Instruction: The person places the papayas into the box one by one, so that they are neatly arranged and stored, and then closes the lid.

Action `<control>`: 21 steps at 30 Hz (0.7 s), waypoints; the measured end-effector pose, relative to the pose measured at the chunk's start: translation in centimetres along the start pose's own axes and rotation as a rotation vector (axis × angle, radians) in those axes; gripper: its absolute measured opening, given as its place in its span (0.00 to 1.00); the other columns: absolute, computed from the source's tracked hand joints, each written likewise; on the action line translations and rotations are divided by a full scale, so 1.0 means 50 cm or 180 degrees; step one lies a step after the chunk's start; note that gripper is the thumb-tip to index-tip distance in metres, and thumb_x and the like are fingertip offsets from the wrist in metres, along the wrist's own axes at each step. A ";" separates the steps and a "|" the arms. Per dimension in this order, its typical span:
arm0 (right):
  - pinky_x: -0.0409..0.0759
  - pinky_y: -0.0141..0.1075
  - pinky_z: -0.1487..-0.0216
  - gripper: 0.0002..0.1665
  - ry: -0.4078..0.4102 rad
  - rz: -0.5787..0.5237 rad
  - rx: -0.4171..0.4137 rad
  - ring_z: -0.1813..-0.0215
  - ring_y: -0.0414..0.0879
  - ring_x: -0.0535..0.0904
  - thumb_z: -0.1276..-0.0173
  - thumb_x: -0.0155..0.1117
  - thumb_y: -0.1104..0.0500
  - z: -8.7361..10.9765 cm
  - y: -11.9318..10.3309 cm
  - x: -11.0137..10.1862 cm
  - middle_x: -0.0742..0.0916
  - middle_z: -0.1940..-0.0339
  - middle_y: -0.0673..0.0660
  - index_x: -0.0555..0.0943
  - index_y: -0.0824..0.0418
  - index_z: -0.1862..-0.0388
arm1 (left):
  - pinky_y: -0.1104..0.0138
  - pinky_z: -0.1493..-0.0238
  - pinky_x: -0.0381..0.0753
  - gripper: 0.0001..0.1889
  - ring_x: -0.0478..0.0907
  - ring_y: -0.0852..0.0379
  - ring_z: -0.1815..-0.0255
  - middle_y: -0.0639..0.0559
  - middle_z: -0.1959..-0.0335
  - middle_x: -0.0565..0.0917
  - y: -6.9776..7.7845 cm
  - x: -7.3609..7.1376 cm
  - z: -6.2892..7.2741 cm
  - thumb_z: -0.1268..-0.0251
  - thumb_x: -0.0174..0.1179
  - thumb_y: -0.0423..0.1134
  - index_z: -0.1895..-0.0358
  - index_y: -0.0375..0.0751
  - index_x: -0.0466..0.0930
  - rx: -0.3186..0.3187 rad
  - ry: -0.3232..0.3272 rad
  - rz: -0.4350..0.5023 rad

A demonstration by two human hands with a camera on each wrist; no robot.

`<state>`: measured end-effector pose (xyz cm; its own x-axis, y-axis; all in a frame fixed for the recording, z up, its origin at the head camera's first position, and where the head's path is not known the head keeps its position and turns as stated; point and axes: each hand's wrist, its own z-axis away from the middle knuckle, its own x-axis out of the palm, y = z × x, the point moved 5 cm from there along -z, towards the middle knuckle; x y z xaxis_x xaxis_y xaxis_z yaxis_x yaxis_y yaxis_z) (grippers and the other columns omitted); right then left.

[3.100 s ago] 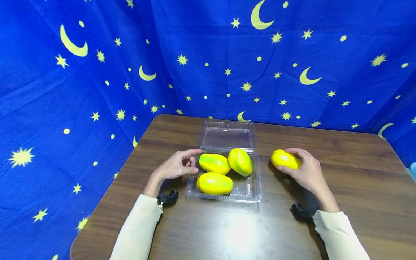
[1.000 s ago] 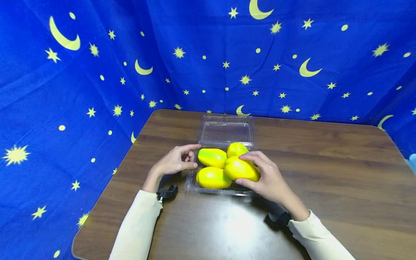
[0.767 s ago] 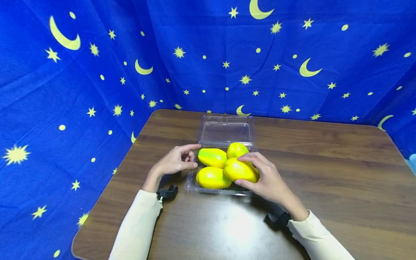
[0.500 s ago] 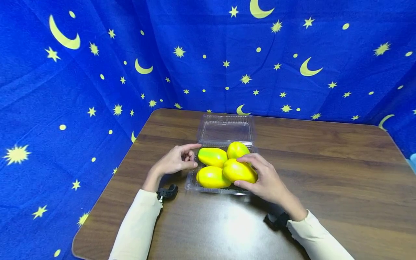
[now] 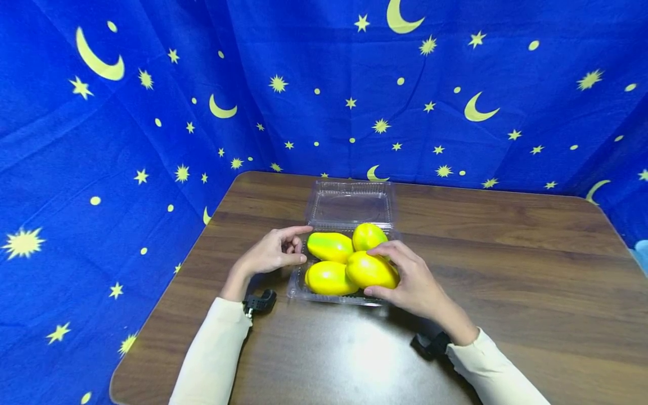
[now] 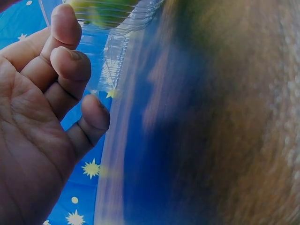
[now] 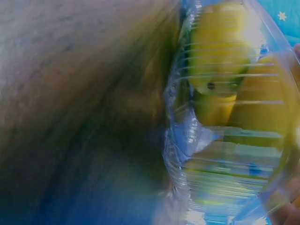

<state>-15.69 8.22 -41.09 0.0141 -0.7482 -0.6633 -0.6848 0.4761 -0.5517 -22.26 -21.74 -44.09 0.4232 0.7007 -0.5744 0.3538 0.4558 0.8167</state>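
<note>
In the head view, a clear plastic clamshell box lies with its lid folded back. Three yellow-green oval fruits sit in it: a front-left fruit, a back-left fruit and a back-right fruit. My right hand grips a fourth yellow fruit between thumb and fingers, low over the front-right part, against its neighbours. My left hand is at the box's left edge, index finger and thumb extended towards the rim, other fingers bent. Through the box wall, the right wrist view shows blurred fruit.
A brown wooden table carries the box. Blue cloth with yellow moons and stars hangs behind and to the left. Each wrist wears a black camera mount, such as the left mount.
My right hand has carried the fruit from the table on the right leftward over the box, then lowered it slightly at front right. My left hand has stayed by the box's left edge.
</note>
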 end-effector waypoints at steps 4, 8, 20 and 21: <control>0.84 0.38 0.51 0.40 -0.0043 -0.0011 0.0043 0.47 0.41 0.79 0.56 0.87 0.49 0.002 0.002 0.001 0.82 0.46 0.50 0.79 0.53 0.43 | 0.69 0.69 0.71 0.34 0.72 0.55 0.71 0.52 0.69 0.80 0.002 0.001 0.000 0.37 0.69 0.38 0.27 0.45 0.69 0.0003 0.0001 0.0000; 0.84 0.39 0.51 0.40 -0.0051 -0.0010 0.0055 0.47 0.42 0.79 0.56 0.87 0.50 0.004 0.002 0.004 0.82 0.46 0.51 0.78 0.55 0.44 | 0.69 0.69 0.71 0.34 0.72 0.55 0.71 0.52 0.69 0.80 0.002 0.002 -0.001 0.37 0.69 0.38 0.27 0.44 0.68 0.0019 0.0003 -0.0012; 0.81 0.44 0.46 0.43 -0.0246 0.0325 -0.0029 0.46 0.44 0.78 0.54 0.85 0.47 0.007 0.002 0.003 0.81 0.46 0.52 0.75 0.57 0.41 | 0.68 0.68 0.72 0.34 0.73 0.53 0.70 0.52 0.69 0.80 0.000 0.001 0.001 0.37 0.69 0.39 0.27 0.48 0.69 0.0009 -0.0007 -0.0038; 0.81 0.45 0.46 0.43 -0.0250 0.0377 -0.0020 0.46 0.44 0.78 0.54 0.85 0.47 0.007 0.003 0.002 0.81 0.46 0.52 0.75 0.57 0.42 | 0.68 0.68 0.72 0.34 0.73 0.53 0.70 0.52 0.69 0.80 0.000 0.002 0.001 0.37 0.69 0.39 0.27 0.48 0.69 0.0010 -0.0006 -0.0036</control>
<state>-15.53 8.35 -41.41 -0.0103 -0.6483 -0.7614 -0.6896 0.5560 -0.4640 -22.21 -21.71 -44.15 0.4207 0.6945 -0.5838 0.3612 0.4620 0.8100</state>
